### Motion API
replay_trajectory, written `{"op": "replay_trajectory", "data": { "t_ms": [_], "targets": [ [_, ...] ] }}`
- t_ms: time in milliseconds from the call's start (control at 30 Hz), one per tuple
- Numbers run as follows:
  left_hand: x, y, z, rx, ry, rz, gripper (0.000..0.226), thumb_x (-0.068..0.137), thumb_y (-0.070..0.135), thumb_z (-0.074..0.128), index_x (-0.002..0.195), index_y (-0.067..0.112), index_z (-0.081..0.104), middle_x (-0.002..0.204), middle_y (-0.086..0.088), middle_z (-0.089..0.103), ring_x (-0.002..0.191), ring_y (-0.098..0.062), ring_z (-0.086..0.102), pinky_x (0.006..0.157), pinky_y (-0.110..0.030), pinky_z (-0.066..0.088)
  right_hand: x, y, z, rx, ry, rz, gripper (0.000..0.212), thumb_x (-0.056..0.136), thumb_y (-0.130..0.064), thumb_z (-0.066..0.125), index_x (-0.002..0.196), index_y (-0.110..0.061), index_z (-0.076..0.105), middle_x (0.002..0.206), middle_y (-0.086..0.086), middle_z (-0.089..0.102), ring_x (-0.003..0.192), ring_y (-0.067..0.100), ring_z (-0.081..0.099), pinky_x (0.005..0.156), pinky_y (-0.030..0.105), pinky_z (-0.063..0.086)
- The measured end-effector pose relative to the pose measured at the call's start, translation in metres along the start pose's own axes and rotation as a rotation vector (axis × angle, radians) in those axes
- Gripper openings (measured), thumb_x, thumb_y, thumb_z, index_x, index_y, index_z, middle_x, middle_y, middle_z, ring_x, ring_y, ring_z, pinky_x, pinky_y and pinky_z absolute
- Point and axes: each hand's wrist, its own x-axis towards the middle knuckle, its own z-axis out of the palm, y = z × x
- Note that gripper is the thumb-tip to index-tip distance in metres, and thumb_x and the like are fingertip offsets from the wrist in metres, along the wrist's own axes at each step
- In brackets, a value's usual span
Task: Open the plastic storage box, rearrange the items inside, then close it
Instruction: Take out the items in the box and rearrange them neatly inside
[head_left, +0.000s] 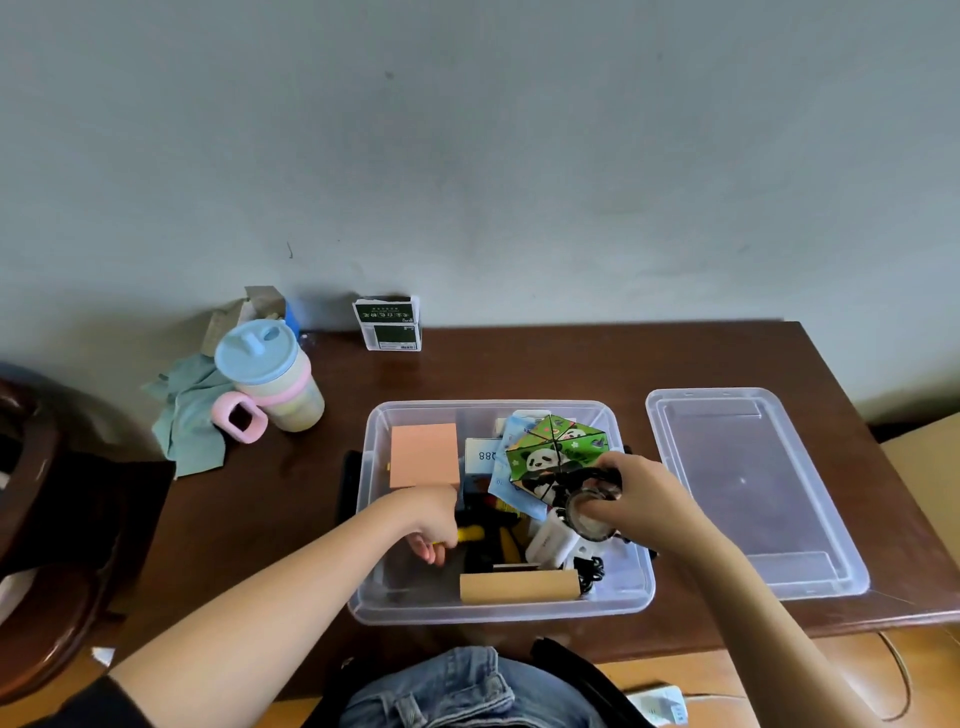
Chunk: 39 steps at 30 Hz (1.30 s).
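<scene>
Head view: both hands inside box — lid apart, rightward.

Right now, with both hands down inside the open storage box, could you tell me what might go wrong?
The right hand grips a roll of clear tape beside the panda-print folded toy; lifting it may drag or crush the toy. The left hand digs among crowded yellow and black items, so small pieces might get knocked about.
</scene>
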Motion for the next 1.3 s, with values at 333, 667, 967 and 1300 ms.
{"op": "replay_trajectory", "data": {
  "t_ms": [333, 667, 967, 1300],
  "targets": [
    [0.002, 0.017, 0.022, -0.111, 0.443, 0.434, 0.018, 0.089, 0.027, 0.061, 0.096, 0.013, 0.072, 0.09, -0.001, 0.071, 0.079, -0.014, 0.065, 0.078, -0.032, 0.054, -0.012, 0.004, 0.002, -0.275, -0.057, 0.045, 0.033, 0.08, -0.036, 0.063, 0.107, -0.019, 0.052, 0.097, -0.004, 0.067, 0.086, 0.019, 0.063, 0.07, 0.034, 0.054],
    [0.007, 0.015, 0.028, -0.119, 0.355, 0.51, 0.025, 0.089, 0.019, 0.061, 0.114, 0.02, 0.065, 0.094, 0.007, 0.069, 0.072, 0.0, 0.06, 0.073, -0.021, 0.051, -0.019, 0.026, 0.029, -0.21, 0.292, 0.13, 0.048, 0.082, -0.046, 0.061, 0.119, -0.023, 0.04, 0.113, -0.005, 0.05, 0.093, 0.014, 0.051, 0.061, 0.023, 0.037],
    [0.002, 0.005, 0.02, -0.224, 0.28, 0.509, 0.024, 0.088, 0.014, 0.058, 0.109, 0.018, 0.07, 0.097, -0.004, 0.072, 0.066, -0.005, 0.064, 0.074, -0.02, 0.053, -0.028, 0.024, 0.006, 0.086, 0.043, 0.031, 0.08, 0.071, -0.039, 0.078, 0.138, -0.027, 0.036, 0.137, -0.005, 0.043, 0.116, 0.013, 0.049, 0.094, 0.029, 0.045],
    [-0.01, -0.024, 0.006, -0.23, 0.438, 0.424, 0.027, 0.092, 0.015, 0.057, 0.117, 0.017, 0.066, 0.105, 0.002, 0.069, 0.075, -0.001, 0.064, 0.073, -0.008, 0.046, -0.011, -0.026, 0.0, 0.275, 0.243, -0.149, 0.008, 0.085, -0.023, 0.067, 0.091, -0.028, 0.066, 0.08, -0.017, 0.066, 0.078, -0.001, 0.062, 0.068, 0.015, 0.05]
  ]
}}
